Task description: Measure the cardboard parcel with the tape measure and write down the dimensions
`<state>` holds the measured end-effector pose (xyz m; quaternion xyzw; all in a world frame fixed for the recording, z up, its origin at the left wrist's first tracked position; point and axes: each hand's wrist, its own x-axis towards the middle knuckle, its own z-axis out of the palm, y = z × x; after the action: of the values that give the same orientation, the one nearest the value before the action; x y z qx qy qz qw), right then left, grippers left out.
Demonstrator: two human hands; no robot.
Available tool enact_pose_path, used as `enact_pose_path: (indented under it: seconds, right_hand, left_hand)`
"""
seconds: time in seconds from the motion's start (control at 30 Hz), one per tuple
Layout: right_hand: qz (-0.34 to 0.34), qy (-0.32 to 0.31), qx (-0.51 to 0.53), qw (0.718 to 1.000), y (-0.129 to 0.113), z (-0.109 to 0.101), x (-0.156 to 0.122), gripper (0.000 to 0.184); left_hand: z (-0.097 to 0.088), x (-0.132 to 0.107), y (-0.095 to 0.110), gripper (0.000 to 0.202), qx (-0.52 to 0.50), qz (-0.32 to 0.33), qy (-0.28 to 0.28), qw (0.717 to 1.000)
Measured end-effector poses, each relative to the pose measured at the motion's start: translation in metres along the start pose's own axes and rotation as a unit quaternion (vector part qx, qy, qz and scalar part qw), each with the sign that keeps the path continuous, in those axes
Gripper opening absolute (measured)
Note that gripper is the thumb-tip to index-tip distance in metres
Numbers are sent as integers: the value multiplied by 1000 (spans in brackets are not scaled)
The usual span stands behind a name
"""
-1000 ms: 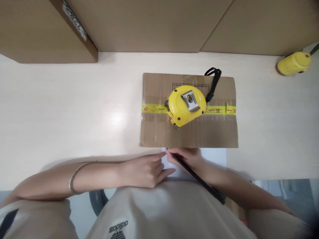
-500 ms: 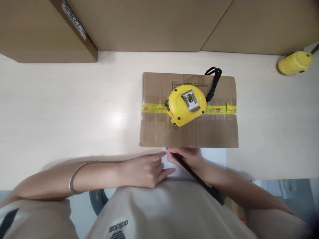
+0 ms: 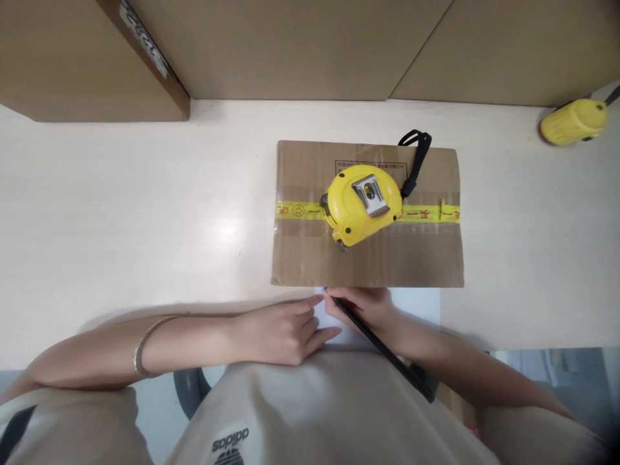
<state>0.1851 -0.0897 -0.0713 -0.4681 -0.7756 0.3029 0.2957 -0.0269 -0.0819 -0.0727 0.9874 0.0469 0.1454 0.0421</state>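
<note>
My right hand (image 3: pixel 371 310) grips a long black pencil (image 3: pixel 380 345), its tip down near the front edge of a small cardboard box (image 3: pixel 305 252). Under both hands lies a sheet of white paper (image 3: pixel 421 307), partly covered by the box. My left hand (image 3: pixel 285 332) rests on the paper's left side, index finger and thumb stretched out and the other fingers curled. On top of the box is a yellow tape measure (image 3: pixel 361 203) with a metal belt clip and a black wrist strap (image 3: pixel 419 165).
Large cardboard boxes (image 3: pixel 300 51) line the back of the pale table (image 3: pixel 145 213). Another box (image 3: pixel 97 64) juts forward at the back left. A second yellow tape measure (image 3: pixel 574 123) stands at the back right. The table's front edge runs close to my body.
The back end of the pencil has shifted very slightly downward. Otherwise the hands, box and tape measure look the same.
</note>
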Motion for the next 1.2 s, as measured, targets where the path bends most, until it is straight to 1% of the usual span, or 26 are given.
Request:
enact_pose_path:
  seconds: [0.3, 0.43, 0.77, 0.97, 1.2]
  right_hand:
    - [-14, 16, -12, 1000, 0, 1, -1, 23]
    - [-17, 40, -28, 999, 1, 4, -3, 22]
    - [-9, 9, -25, 1000, 0, 1, -3, 20]
    - [3, 3, -33, 999, -1, 2, -3, 21]
    - [0, 23, -37, 999, 2, 5, -5, 20]
  left_hand:
    - [1, 0, 0, 32, -2, -1, 5, 1000]
    - [1, 0, 0, 31, -3, 2, 4, 1000]
    - [0, 0, 0, 31, 1, 0, 4, 1000]
    - [0, 1, 0, 32, 0, 0, 4, 1000]
    - [0, 0, 0, 31, -7, -2, 7, 1000]
